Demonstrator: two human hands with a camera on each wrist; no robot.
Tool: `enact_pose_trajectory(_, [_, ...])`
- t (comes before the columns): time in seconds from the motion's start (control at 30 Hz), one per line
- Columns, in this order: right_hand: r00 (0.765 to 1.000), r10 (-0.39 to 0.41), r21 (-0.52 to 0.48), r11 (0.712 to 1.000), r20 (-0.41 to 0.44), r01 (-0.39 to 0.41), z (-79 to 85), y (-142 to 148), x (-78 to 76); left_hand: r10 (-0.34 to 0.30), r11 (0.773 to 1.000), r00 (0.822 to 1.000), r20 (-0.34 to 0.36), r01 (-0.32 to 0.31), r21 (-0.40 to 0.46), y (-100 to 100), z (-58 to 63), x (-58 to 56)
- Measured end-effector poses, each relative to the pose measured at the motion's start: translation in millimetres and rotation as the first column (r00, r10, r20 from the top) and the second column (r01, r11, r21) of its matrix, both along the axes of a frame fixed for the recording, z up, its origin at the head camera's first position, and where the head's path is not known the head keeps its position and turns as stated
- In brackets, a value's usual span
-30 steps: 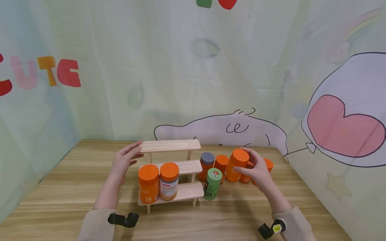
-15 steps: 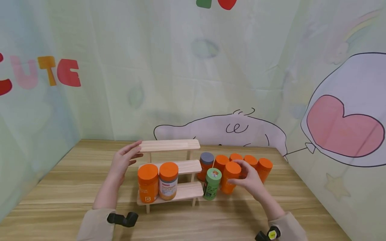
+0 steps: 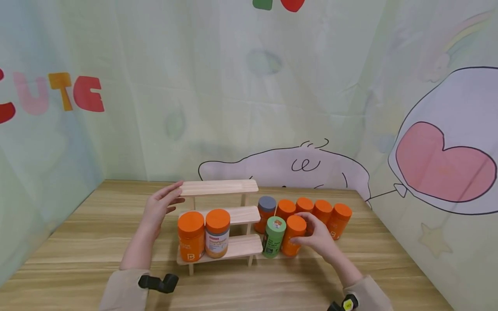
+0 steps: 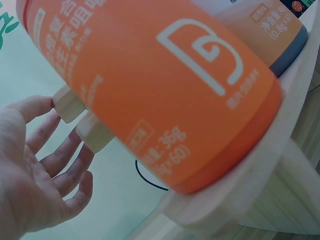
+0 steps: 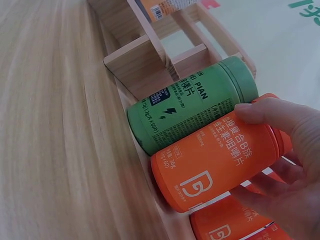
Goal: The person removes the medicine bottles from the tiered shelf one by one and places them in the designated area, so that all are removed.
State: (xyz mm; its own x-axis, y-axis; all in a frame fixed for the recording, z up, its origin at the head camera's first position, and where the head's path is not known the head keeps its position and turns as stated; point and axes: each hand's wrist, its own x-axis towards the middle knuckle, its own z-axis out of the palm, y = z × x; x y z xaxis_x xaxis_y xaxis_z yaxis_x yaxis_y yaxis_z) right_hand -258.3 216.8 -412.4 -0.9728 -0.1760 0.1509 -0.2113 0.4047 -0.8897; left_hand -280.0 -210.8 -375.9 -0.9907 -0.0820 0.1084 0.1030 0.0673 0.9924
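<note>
A three-tier wooden shelf [image 3: 237, 214] stands on the table. My left hand [image 3: 160, 208] is at the left end of its top board, fingertips touching the edge, fingers loosely bent. On the lowest board stand an orange supplement bottle [image 3: 191, 236] and an orange-lidded bottle with a pale label [image 3: 218, 233]. My right hand [image 3: 317, 236] grips another orange supplement bottle [image 5: 215, 157] between thumb and fingers. That bottle stands upright on the table, right beside a green supplement bottle [image 3: 274, 237]. In the right wrist view the two bottles touch or nearly touch.
Behind the green bottle are a grey-lidded bottle [image 3: 266, 211] and several orange-lidded bottles [image 3: 337, 221], in a row. A printed curtain [image 3: 163, 142] hangs behind the wooden table [image 3: 89, 224].
My right hand has brought the orange bottle from the back row forward and left, down beside the green bottle. My left hand stays at the shelf.
</note>
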Motion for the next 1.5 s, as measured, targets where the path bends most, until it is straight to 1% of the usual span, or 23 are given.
enact_pose_trajectory(0.27, [1.000,0.012,-0.006,1.000,0.006,-0.012,-4.4,0,-0.6,0.002,1.000,1.000,-0.008,-0.002,-0.002,1,0.1,-0.3])
enact_pose_trajectory(0.4, [0.999,0.049,-0.005,0.999,0.001,-0.049,-2.3,1,-1.4,0.005,1.000,1.000,-0.004,-0.005,0.000,1,0.1,0.1])
enact_pose_trajectory(0.5, [0.996,0.081,0.019,0.997,-0.041,-0.081,5.8,2,-2.5,0.003,1.000,1.000,-0.005,-0.003,0.001,0,0.3,0.6])
enact_pose_trajectory(0.6, [0.990,0.093,0.042,0.995,-0.105,-0.089,20.6,3,-3.8,0.002,1.000,1.000,-0.008,-0.002,0.002,0,1.0,1.1])
enact_pose_trajectory(0.7, [0.985,0.091,0.044,0.995,-0.146,-0.085,36.0,-1,-6.0,0.004,1.000,1.000,-0.007,-0.004,0.004,0,1.6,1.4])
enact_pose_trajectory(0.8, [0.983,0.097,0.037,0.995,-0.156,-0.092,49.0,-7,-7.8,0.004,1.000,1.000,-0.006,-0.004,0.003,1,1.7,1.4])
enact_pose_trajectory(0.93, [0.981,0.105,0.028,0.994,-0.162,-0.102,60.8,-20,-9.1,0.001,1.000,1.000,-0.007,-0.001,0.004,1,1.0,1.4])
enact_pose_trajectory(1.2, [0.979,0.118,-0.030,0.992,-0.164,-0.125,72.6,-48,-11.2,0.001,1.000,1.000,0.007,-0.001,0.007,1,0.6,1.8])
enact_pose_trajectory(1.4, [0.969,0.181,-0.080,0.977,-0.167,-0.196,76.1,-71,-10.3,-0.004,1.000,1.000,0.016,0.004,0.000,0,1.2,1.4])
enact_pose_trajectory(1.5, [0.962,0.217,-0.083,0.969,-0.166,-0.233,75.6,-84,-9.9,-0.008,1.000,1.000,0.018,0.008,-0.004,0,0.8,0.9])
